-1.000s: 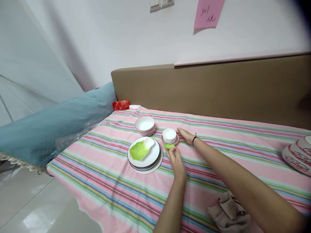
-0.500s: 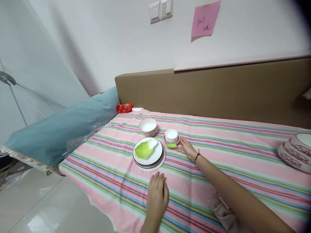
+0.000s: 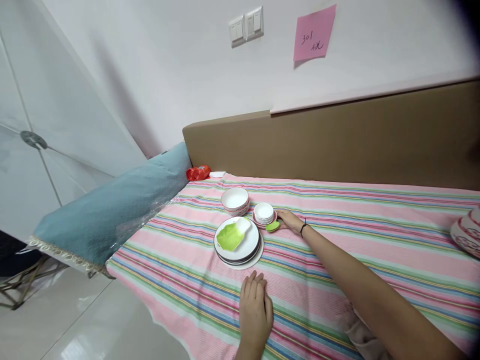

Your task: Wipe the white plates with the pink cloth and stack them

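Observation:
My left hand lies palm down on the striped cloth, fingers stretched out and holding nothing. Just beyond its fingertips is a stack of white plates with dark rims, topped by a green and white leaf-shaped dish. My right hand has its fingers closed at the right edge of a stack of small white dishes resting on a pink-rimmed saucer. A small green dish sits at the front of that stack, against the fingers. Behind the plates stand nested white bowls.
A striped pink cloth covers the surface. Patterned bowls stand at the far right. At the back left lie a red package and a white item. A brown backboard runs behind; a blue padded armrest borders the left.
The small dish stack has shifted left relative to the plates, with my right hand still at its edge. The view has turned slightly left. My left hand stays flat on the cloth.

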Tool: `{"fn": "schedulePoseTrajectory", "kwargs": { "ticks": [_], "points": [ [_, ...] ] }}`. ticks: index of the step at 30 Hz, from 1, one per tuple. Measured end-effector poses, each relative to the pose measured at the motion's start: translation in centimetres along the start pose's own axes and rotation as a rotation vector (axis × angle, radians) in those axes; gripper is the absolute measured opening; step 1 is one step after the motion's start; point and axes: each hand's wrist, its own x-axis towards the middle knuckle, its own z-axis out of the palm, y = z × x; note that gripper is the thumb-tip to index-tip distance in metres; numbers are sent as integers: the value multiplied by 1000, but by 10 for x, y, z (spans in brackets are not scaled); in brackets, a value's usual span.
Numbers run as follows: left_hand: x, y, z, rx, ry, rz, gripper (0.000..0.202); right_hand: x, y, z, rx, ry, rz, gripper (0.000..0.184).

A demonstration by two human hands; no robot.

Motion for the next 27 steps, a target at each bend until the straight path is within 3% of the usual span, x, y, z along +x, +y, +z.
{"fn": "schedulePoseTrajectory", "kwargs": {
  "ticks": [14,19,27],
  "points": [
    [-1,0,0,44,-17,20,37,34,-11,-9,-95,-146,156,26],
    [-1,0,1,32,-18,10,37,44,-12,-11,-146,-144,182,17],
    [-1,-3,4,22,-17,7,37,42,-16,-1,-210,-70,131,19]
  ]
}}
